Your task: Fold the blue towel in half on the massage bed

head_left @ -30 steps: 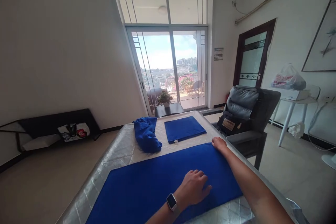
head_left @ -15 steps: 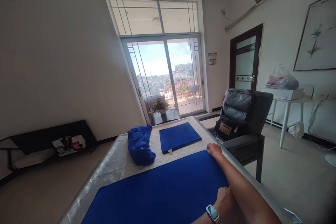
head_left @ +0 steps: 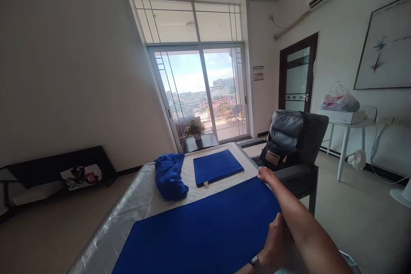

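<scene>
A large blue cloth (head_left: 199, 231) lies spread over the near part of a padded surface in a shiny, clear covering. My right hand (head_left: 266, 176) is closed on its far right corner, arm stretched forward. Nearer to me, my left hand (head_left: 275, 237), with a watch (head_left: 254, 260) on its wrist, is closed on the right edge of the same cloth, partly beside my right forearm. Beyond it lies a flat, folded blue cloth (head_left: 218, 167) with a small white tag (head_left: 206, 185). To its left sits a crumpled blue cloth (head_left: 170, 177).
The covered surface (head_left: 118, 214) has a raised, shiny left border. Close by on the right stands a dark grey armchair (head_left: 295, 150) with a black bag (head_left: 272, 156) on it. Behind the far end is a small dark table (head_left: 201, 142) with a potted plant (head_left: 195, 128).
The large cloth has shifted to the right and slightly away, its far left corner with it. My right hand has moved a little outward and up. My left wrist has turned, hiding the watch face.
</scene>
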`<state>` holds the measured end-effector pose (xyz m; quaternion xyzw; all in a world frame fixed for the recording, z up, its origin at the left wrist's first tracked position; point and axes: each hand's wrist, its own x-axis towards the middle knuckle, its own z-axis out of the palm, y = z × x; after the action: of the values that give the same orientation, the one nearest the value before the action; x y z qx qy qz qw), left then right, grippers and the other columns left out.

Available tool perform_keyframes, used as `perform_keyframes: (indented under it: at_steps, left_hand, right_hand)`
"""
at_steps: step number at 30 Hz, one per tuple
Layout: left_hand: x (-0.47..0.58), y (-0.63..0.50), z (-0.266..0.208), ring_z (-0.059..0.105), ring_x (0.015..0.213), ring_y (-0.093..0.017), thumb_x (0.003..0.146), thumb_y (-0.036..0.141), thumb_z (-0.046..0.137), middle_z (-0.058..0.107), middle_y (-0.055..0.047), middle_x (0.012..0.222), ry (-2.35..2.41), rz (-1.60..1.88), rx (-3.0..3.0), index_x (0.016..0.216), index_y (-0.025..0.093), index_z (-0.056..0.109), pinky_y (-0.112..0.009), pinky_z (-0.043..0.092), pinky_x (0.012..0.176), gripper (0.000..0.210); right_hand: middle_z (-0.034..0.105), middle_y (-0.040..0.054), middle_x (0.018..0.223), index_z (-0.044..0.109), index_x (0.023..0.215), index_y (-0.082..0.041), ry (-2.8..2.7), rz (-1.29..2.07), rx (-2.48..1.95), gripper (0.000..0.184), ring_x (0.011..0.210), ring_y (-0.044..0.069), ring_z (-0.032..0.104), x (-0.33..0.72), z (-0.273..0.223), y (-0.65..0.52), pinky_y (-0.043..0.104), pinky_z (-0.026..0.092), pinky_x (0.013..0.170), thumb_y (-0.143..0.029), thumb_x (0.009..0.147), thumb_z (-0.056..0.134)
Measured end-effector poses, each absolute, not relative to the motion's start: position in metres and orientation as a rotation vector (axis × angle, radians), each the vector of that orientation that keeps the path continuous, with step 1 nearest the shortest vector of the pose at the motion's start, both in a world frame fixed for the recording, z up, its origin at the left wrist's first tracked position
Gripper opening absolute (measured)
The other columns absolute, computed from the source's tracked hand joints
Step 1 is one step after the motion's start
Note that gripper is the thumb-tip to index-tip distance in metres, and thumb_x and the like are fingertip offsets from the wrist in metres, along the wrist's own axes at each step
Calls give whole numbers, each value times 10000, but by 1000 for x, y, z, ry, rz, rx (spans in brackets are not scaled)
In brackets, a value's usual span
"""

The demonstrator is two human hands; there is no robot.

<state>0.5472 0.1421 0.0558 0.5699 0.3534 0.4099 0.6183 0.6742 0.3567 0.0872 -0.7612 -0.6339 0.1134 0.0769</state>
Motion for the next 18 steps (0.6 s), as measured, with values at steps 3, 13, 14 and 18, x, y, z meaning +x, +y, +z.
perform_keyframes:
  at_steps: [3,13,14,18]
  left_hand:
    - [546,141,56,499,629,-129,792,578,705,599,5,721,734,995,1324,859,216,540,-291,441,614,403]
    - [367,119,79,615,666,-119,812,492,712,557,38,790,819,1136,1403,972,203,600,-285,555,661,349]
    - [338,115,77,622,660,-123,808,508,715,559,42,778,879,1169,1393,982,207,600,-288,560,662,366]
    - [224,87,62,648,646,-136,791,534,731,612,43,748,1184,1365,1295,1027,214,620,-280,561,663,412]
  right_hand:
    - [694,51,1097,678,1045,-165,-1873,399,-2234,200,995,201,666,678,104,353,409,550,891,-333,936,687]
    - [706,25,691,756,963,-110,-1885,721,-1702,230,636,114,653,555,149,361,184,532,620,-212,910,557]
    - [714,25,710,755,994,-114,-1920,722,-1622,257,650,112,659,533,152,362,182,536,631,-199,924,523]
    - [737,12,836,756,1046,-159,-2118,672,-1307,267,733,112,667,433,153,359,202,538,731,-132,897,536]
